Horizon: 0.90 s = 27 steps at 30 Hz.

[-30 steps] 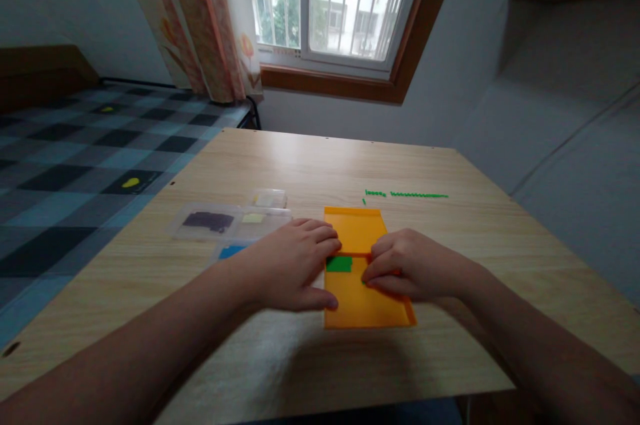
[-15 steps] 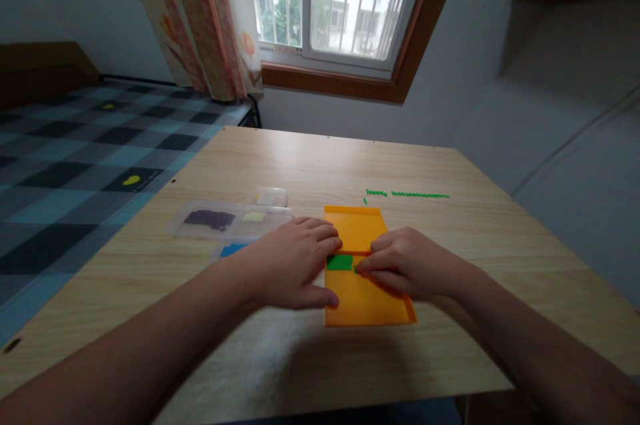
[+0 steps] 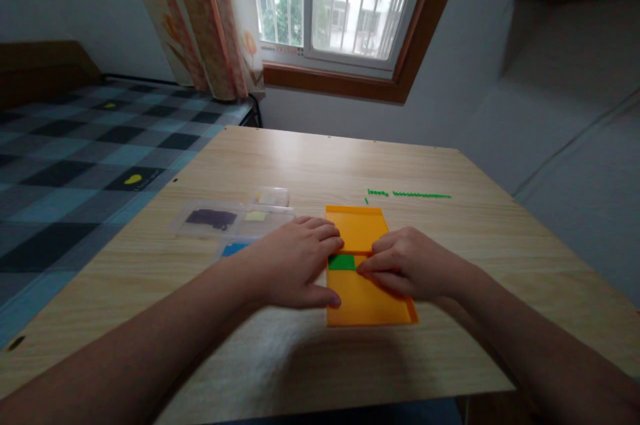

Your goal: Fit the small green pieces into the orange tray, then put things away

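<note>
An orange tray [image 3: 367, 298] lies flat on the wooden table [image 3: 320, 165], with a cross bar about halfway along it. A green block of small pieces [image 3: 341, 262] sits in the tray just below the bar. My left hand [image 3: 295, 261] rests flat on the tray's left edge, fingers stretched out, thumb along the rim. My right hand [image 3: 407, 263] is curled over the tray with its fingertips pinched at the green block's right side. Whatever the pinch holds is too small to make out.
A row of small green pieces [image 3: 410, 195] lies on the table behind the tray. Clear plastic boxes [image 3: 230, 221] with purple, yellow and blue contents stand left of the tray. A checked bed is at the left, a window behind.
My right hand's fingertips have slid left along the tray to the green block's edge. My left hand has stayed in place.
</note>
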Available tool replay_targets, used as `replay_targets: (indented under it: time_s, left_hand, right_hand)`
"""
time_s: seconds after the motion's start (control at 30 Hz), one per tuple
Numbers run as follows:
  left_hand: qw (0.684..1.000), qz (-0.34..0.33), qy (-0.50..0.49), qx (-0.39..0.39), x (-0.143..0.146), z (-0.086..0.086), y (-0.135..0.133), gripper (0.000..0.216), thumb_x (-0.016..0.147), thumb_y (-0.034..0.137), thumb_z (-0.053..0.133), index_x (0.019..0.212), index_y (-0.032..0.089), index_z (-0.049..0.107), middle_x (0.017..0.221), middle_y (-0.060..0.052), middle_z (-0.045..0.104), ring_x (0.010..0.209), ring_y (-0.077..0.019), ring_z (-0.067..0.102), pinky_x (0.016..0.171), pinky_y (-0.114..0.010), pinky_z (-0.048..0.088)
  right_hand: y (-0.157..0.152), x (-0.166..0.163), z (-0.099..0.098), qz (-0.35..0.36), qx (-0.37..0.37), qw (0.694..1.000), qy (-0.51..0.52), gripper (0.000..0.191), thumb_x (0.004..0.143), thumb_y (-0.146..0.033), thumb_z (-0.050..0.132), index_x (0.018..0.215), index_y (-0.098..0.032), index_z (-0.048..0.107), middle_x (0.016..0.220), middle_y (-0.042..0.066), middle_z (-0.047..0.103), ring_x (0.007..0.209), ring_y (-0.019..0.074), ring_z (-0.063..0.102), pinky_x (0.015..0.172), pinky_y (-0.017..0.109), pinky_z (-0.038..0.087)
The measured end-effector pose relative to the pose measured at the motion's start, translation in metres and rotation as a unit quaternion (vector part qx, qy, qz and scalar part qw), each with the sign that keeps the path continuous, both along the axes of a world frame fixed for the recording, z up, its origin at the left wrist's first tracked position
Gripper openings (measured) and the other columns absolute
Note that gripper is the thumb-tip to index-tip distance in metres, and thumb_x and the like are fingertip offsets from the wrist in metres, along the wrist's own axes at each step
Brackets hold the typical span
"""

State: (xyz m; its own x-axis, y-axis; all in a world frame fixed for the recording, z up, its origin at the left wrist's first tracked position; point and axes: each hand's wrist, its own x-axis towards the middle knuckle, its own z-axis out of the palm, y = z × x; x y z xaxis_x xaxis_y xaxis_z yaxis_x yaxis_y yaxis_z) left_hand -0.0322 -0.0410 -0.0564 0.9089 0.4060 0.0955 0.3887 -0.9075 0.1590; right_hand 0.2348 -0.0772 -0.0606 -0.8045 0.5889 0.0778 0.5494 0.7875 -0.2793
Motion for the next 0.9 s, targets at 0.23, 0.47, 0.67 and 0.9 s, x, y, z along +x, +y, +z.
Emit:
replay_targets:
  time_s: [0.23,0.47,0.67,0.9]
  left_hand:
    - [1.000,-0.003,-0.020,-0.003,-0.0006,-0.0003,-0.0002,0.064,0.083,0.066,0.073,0.123,0.015,0.068,0.125,-0.015,0.069,0.116,-0.0347,0.064,0.105,-0.048,0.047]
    - [1.000,-0.001,-0.013,-0.002,-0.0003,0.0004,-0.0004,0.063,0.083,0.066,0.073,0.122,0.016,0.067,0.125,-0.014,0.069,0.116,-0.0344,0.064,0.106,-0.047,0.046]
    - [1.000,-0.001,-0.010,0.000,-0.0012,-0.0009,-0.0005,0.063,0.084,0.067,0.071,0.122,0.016,0.067,0.126,-0.015,0.069,0.116,-0.0341,0.064,0.106,-0.046,0.045]
    - [1.000,-0.005,-0.023,-0.002,-0.0009,-0.0001,-0.0002,0.063,0.084,0.066,0.071,0.121,0.016,0.068,0.123,-0.015,0.069,0.114,-0.0344,0.065,0.104,-0.047,0.047]
  right_hand:
    - [0.0004,-0.0025,-0.0040,-0.009,0.015,1.000,-0.001,0.026,0.103,-0.026,0.055,0.102,-0.022,0.080,0.080,0.003,0.073,0.064,0.0123,0.059,0.062,0.028,0.037]
    - [-0.0005,-0.0029,-0.0051,-0.020,0.020,1.000,0.006,0.028,0.104,-0.027,0.053,0.100,-0.022,0.080,0.077,0.002,0.072,0.062,0.0118,0.057,0.062,0.028,0.036]
    - [-0.0007,-0.0019,-0.0045,-0.016,0.022,1.000,0.005,0.028,0.104,-0.026,0.053,0.105,-0.022,0.080,0.078,0.002,0.072,0.062,0.0118,0.057,0.061,0.027,0.036]
    - [-0.0009,-0.0026,-0.0057,-0.017,0.016,1.000,0.004,0.028,0.105,-0.028,0.052,0.107,-0.023,0.080,0.079,0.002,0.072,0.063,0.0120,0.057,0.062,0.028,0.035]
